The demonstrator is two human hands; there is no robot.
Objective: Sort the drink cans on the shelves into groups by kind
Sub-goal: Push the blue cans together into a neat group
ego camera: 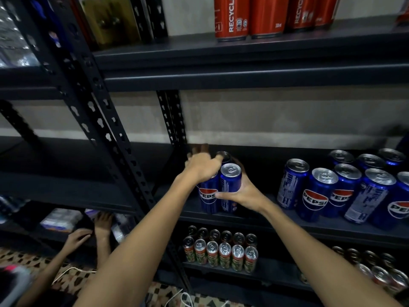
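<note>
On the middle shelf, two blue Pepsi cans stand side by side near the left post. My left hand lies over the top of the left blue can, fingers curled down round it. My right hand grips the right blue can from the side, thumb across its front. A dark can top shows just behind them. A group of several blue Pepsi cans stands further right on the same shelf. Red cans stand on the shelf above.
Slim green-and-red cans fill the lower shelf in rows, with more cans at lower right. A black slotted post runs diagonally at left. Another person's hand and foot are at lower left, over a patterned floor with white cables.
</note>
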